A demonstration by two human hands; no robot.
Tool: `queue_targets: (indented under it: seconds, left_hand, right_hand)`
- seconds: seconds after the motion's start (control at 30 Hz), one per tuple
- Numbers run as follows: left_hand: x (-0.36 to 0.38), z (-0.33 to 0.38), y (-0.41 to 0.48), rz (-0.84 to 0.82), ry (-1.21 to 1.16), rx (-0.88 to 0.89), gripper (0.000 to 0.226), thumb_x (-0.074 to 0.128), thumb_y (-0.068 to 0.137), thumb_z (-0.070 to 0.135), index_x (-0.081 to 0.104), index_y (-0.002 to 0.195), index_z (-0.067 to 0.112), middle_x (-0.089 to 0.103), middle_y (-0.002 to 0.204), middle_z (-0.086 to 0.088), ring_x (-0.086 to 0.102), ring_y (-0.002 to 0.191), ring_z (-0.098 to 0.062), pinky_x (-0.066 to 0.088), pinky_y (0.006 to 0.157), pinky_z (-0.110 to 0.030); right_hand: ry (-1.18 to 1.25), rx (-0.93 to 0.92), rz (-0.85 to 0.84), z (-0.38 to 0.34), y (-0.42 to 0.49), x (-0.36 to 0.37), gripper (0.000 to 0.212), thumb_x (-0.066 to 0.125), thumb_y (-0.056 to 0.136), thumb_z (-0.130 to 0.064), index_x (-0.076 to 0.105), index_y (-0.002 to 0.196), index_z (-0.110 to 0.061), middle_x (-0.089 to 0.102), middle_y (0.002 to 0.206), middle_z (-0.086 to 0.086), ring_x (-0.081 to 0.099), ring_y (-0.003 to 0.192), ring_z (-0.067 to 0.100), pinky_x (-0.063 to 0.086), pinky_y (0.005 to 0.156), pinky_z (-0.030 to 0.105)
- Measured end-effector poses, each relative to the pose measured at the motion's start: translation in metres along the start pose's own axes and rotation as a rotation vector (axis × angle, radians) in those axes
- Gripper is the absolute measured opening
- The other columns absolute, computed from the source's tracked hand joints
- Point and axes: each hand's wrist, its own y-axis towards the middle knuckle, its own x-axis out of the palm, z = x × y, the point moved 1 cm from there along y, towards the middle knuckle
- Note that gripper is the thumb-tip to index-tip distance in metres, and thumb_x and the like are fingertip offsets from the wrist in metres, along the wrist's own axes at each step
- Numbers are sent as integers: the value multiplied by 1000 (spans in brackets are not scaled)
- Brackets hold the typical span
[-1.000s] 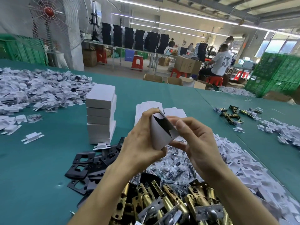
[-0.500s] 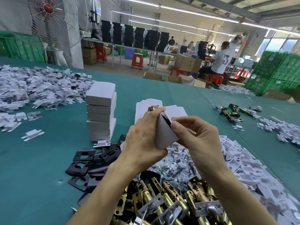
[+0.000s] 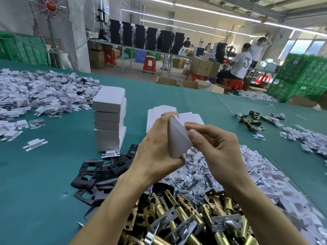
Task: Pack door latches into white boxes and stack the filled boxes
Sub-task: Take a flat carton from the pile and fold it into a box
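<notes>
Two hands gripping white box (image 3: 177, 138) (upright), latches (image 3: 185, 214) below

Box (image 3: 177, 138), near centre: white paperboard, matt and smooth.
Stack of boxes (image 3: 109, 119), to its left: same matt white board.
Latches (image 3: 177, 218), near heap: metal, with glossy brass-coloured barrels and duller silver-grey face plates.
Black plates (image 3: 92, 167), near left: smooth matt black finish; material cannot be told.
Small bags (image 3: 191, 172), beyond the latches: clear plastic film, shiny and crinkled.
Card pieces (image 3: 265, 177), right heap: white folded card, matt.
Table cover (image 3: 44, 183): teal, matt, even; cloth or mat cannot be told.
Crates (image 3: 300, 76), far right: green plastic lattice.
Stools (image 3: 149, 64), far: red plastic, slight sheen.
Cartons (image 3: 203, 68), far: brown cardboard, matt.
</notes>
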Motion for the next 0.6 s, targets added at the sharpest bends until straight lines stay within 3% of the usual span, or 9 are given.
queue_targets:
  seconds: [0.13, 0.27, 0.43, 0.6]
  left_hand:
    - [-4, -3, 2, -15, -72, -13, 100, 76, 63, 32, 19, 144, 50, 51, 125, 10, 61, 97, -17, 58, 75, -44]
    - [-3, -2, 2, -43, -100, 26, 108, 77, 67, 29, 10, 148, 54, 47, 134, 2, 63, 96, -22, 59, 75, -44]
    - [-3, -1, 0, -10, -49, 66, 82, 76, 70, 32, 24, 130, 53, 40, 125, 13, 60, 88, -21, 59, 65, -43]
    - [-5, 1, -1, 9, -19, 51, 65, 74, 74, 37, 26, 117, 44, 48, 114, 8, 60, 83, -22, 56, 60, -44]
  right_hand:
    - [-87, -60, -182, -1, 1, -7, 27, 61, 91, -19, 68, 112, -34, 63, 113, -20, 57, 117, 2, 49, 90, 17]
    - [-92, -176, -140, 1, 3, -10, 27, 64, 86, -16, 69, 110, -27, 63, 110, -5, 62, 106, 3, 51, 84, 15]
    - [-182, -273, -79, 10, 1, -8, 23, 65, 87, -25, 70, 109, -22, 67, 111, -2, 66, 106, 8, 56, 87, 23]
    - [-108, -142, -82, 15, -5, -3, 23, 69, 84, -26, 72, 106, -30, 65, 117, 2, 65, 110, 12, 58, 82, 28]
